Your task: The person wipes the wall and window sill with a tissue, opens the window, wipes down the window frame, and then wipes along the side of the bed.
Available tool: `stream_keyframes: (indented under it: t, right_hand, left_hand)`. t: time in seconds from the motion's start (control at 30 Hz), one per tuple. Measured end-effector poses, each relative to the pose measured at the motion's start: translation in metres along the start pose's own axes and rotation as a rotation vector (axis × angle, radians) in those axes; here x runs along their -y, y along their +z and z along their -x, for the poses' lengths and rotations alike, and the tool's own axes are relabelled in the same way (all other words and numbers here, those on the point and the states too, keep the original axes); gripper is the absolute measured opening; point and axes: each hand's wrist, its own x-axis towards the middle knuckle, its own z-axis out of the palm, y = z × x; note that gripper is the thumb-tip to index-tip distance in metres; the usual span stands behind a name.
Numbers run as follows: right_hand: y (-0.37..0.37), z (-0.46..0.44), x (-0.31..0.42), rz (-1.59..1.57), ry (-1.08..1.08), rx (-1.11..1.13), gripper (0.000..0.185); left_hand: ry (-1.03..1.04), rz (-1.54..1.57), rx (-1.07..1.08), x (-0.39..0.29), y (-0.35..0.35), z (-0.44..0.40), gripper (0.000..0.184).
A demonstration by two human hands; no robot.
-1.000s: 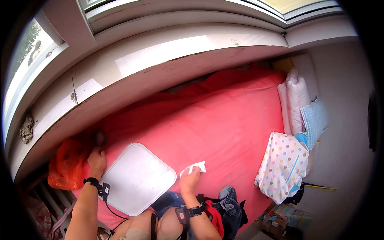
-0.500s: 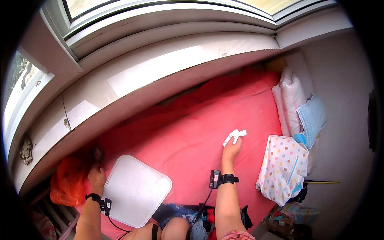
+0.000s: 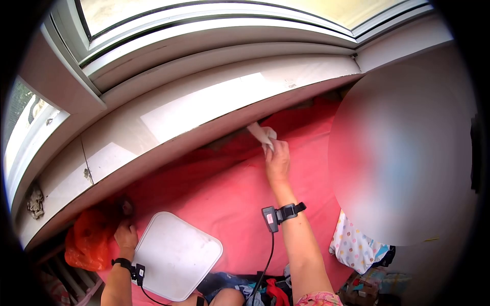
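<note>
My right hand (image 3: pixel 277 157) is closed around a crumpled white cloth or tissue (image 3: pixel 264 135). It reaches over the pink bed sheet (image 3: pixel 240 199), and the cloth's loose end hangs toward the wall below the window sill. My left hand (image 3: pixel 125 235), fingers curled, rests at the left edge of a white rounded board or lid (image 3: pixel 176 255). What it holds, if anything, is hidden. An orange plastic bag (image 3: pixel 88 239) lies just left of this hand. A dark rounded thing in shadow beyond it is hard to make out.
The window sill (image 3: pixel 204 109) curves along the far side, with a grey crumpled lump (image 3: pixel 35 200) at its left end. At right lies a polka-dot fabric bundle (image 3: pixel 354 245), partly behind a blurred patch. Dark clothes (image 3: pixel 224 281) lie near my legs. Cables run from both wristbands.
My right hand has moved forward and left with the white cloth, from the middle of the sheet toward the wall. My left hand stays beside the board. A blurred patch now covers the right side.
</note>
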Motion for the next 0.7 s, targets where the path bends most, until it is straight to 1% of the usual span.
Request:
stream_keyframes:
  t: [0.03,0.07,0.13,0.17,0.23,0.27,0.3,0.37,0.47,0.5,0.57,0.6,0.63,0.67,0.7]
  right_hand:
    - [-0.006,-0.018,-0.045,0.116,0.092,-0.144,0.018]
    - [-0.013,-0.028,-0.086,0.247,0.263,-0.210,0.018]
    - [-0.022,-0.029,-0.126,0.376,0.736,-0.129,0.020]
    - [-0.015,-0.024,-0.128,0.371,0.729,-0.128,0.020]
    - [0.001,-0.002,-0.125,0.379,0.506,-0.057,0.022]
    - [0.011,0.012,-0.093,0.387,0.394,-0.076,0.023]
    - [0.019,0.027,-0.061,0.335,0.280,-0.045,0.023]
    - [0.031,0.069,0.003,0.140,0.062,0.159,0.023]
    - [0.026,0.096,0.077,-0.054,-0.100,0.578,0.019]
    - [0.025,0.086,0.084,-0.061,-0.105,0.578,0.019]
    - [0.027,0.050,0.086,-0.154,-0.163,0.660,0.021]
    - [0.036,0.031,0.074,-0.062,-0.127,0.512,0.022]
    - [0.050,0.013,0.046,0.149,-0.105,0.408,0.023]
    - [0.063,-0.005,0.013,0.266,-0.071,0.339,0.024]
    - [0.074,-0.020,-0.022,0.314,0.033,0.344,0.024]
  left_hand:
    - [0.000,0.004,-0.002,-0.001,0.000,0.000,0.029]
    - [0.003,0.004,-0.021,-0.003,-0.001,0.001,0.029]
    - [0.000,0.007,-0.051,-0.007,-0.004,0.000,0.028]
    - [-0.014,0.000,-0.035,-0.009,-0.005,0.000,0.028]
    - [-0.030,-0.010,-0.010,-0.008,-0.006,0.001,0.028]
    - [-0.028,-0.013,-0.014,-0.006,-0.004,0.001,0.028]
    - [-0.028,-0.015,-0.018,-0.005,-0.001,0.001,0.028]
    - [-0.035,-0.006,-0.022,-0.002,0.003,0.001,0.027]
    - [-0.039,0.001,-0.014,-0.006,-0.002,0.000,0.026]
    - [-0.038,0.001,0.005,-0.008,-0.005,0.001,0.025]
    - [-0.029,0.001,-0.002,-0.006,-0.002,0.000,0.025]
    - [-0.020,0.006,-0.004,-0.005,-0.002,0.000,0.024]
    - [-0.026,0.002,-0.010,-0.005,-0.003,0.001,0.024]
    - [-0.037,0.014,-0.001,-0.008,-0.004,0.000,0.024]
    - [-0.048,0.027,0.009,-0.010,-0.004,0.000,0.023]
